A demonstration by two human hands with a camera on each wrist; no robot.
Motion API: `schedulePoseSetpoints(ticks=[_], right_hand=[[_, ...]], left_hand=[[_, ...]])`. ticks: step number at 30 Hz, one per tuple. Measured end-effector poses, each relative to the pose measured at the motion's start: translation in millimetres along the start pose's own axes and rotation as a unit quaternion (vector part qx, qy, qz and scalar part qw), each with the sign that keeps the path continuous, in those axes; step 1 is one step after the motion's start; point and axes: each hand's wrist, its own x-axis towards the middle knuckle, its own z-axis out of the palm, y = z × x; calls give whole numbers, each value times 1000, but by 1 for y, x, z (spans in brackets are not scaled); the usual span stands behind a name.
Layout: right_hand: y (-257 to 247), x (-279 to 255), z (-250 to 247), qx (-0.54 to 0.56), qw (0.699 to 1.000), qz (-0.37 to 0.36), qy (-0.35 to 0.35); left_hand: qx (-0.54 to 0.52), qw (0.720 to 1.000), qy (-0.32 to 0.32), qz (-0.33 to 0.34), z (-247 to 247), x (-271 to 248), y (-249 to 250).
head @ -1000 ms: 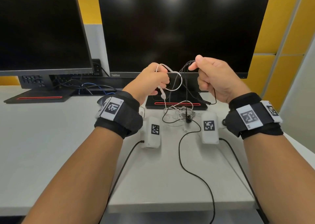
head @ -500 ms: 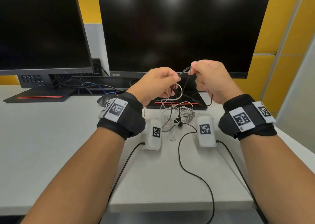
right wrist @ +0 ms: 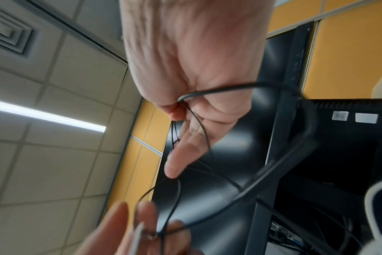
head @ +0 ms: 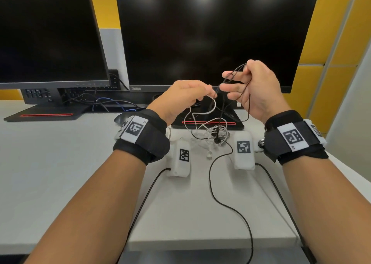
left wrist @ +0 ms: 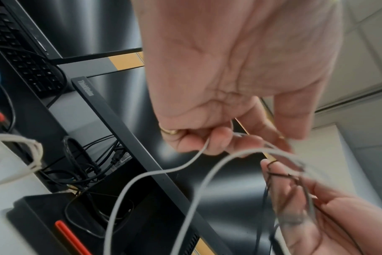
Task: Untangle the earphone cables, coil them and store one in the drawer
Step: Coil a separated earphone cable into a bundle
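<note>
Two bare hands work a tangle of earphone cables above a white desk (head: 60, 173), in front of the central monitor (head: 210, 32). The left hand (head: 180, 97), raised before the monitor's lower edge, pinches the white earphone cable (head: 213, 108) between curled fingertips (left wrist: 220, 141); the cable loops down from that pinch toward the monitor's base. The right hand (head: 259, 91), slightly higher and just beside the left, pinches the black earphone cable (head: 249, 103) between thumb and forefinger, its other fingers (head: 230, 88) extended toward the left hand with black strands crossing them. The rest of both cables lies in a knotted heap (head: 212, 132) on the desk, just in front of the monitor's base, between two small white marker blocks (head: 244, 150). One black strand trails from the heap to the desk's near edge. A second monitor (head: 46, 32) stands left of the central one.
</note>
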Motion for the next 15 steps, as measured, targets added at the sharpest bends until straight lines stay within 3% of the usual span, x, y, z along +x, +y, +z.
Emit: schedulePoseSetpoints(ticks=[5, 8, 12, 15], right_hand=[[3, 1, 3, -7, 999, -36, -21], [4, 3, 3, -15, 999, -48, -12], [5, 9, -1, -93, 991, -55, 78], [7, 12, -3, -75, 989, -45, 116]], left_hand=[[59, 995, -80, -32, 5, -1, 0], [56, 994, -80, -43, 6, -1, -2], [-6, 995, -90, -32, 0, 1, -6], [-66, 994, -82, -23, -1, 3, -9]])
